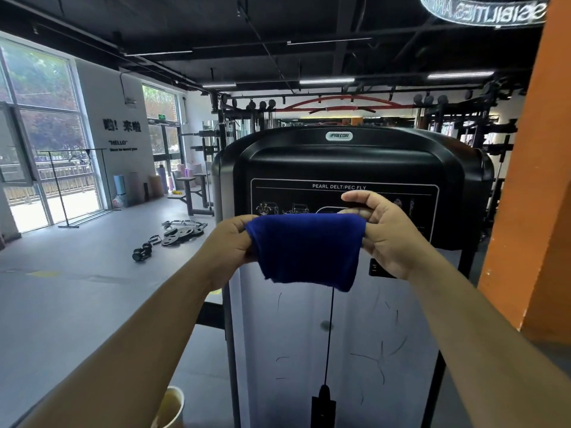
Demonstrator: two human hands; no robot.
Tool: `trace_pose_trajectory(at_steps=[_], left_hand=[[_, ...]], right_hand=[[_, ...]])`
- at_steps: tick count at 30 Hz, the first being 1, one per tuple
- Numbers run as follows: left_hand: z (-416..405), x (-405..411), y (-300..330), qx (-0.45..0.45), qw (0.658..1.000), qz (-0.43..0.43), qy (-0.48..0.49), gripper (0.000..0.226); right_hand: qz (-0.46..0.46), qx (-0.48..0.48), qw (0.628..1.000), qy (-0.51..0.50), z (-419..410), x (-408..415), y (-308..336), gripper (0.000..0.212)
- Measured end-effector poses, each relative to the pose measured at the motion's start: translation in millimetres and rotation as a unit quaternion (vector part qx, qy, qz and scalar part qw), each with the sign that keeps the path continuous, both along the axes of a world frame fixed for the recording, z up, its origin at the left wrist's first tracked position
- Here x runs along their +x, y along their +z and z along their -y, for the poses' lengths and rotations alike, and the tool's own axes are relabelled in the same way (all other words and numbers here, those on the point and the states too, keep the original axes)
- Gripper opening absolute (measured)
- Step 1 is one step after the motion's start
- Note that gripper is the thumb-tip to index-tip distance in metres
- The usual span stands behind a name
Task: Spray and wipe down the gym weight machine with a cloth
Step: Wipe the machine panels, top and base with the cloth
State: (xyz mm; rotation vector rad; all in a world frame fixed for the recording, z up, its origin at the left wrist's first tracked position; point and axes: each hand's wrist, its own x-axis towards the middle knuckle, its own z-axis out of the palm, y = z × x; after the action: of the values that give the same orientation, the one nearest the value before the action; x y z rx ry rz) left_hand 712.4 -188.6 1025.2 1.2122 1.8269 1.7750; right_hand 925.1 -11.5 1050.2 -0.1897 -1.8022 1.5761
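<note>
Cloth [306,248] held up before machine [355,162], left hand [230,242] and right hand [383,233] pinching its ends. Probably mid-fold: best kept taut, edges matched, before wiping the panel.

Folded blue cloth [307,250] before black machine [355,162]

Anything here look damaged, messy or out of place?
Two things. Dark scratch-like marks streak the weight machine's pale lower panel. Weight plates and handles lie loose on the floor to the left. The blue cloth is held taut between left hand and right hand.
</note>
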Motion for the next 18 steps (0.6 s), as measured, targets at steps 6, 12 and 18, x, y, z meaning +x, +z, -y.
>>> trace_pose_trajectory(at_steps=[6,12,18], left_hand=[[-1.6,2.2,-4.5,-0.005,0.998,0.052,-0.028,0.029],[0.9,10.6,-12.2,0.017,0.972,0.203,-0.121,0.031],[-2.3,9.1,-34.4,0.025,0.928,0.347,-0.131,0.039]], right_hand=[[0.053,0.041,0.998,-0.018,3.7,1.8,-8.4,0.032],[0.098,-0.031,0.993,-0.054,6.5,-6.4,-20.5,0.029],[0.129,-0.147,0.981,-0.015,16.7,-5.4,-32.0,0.031]])
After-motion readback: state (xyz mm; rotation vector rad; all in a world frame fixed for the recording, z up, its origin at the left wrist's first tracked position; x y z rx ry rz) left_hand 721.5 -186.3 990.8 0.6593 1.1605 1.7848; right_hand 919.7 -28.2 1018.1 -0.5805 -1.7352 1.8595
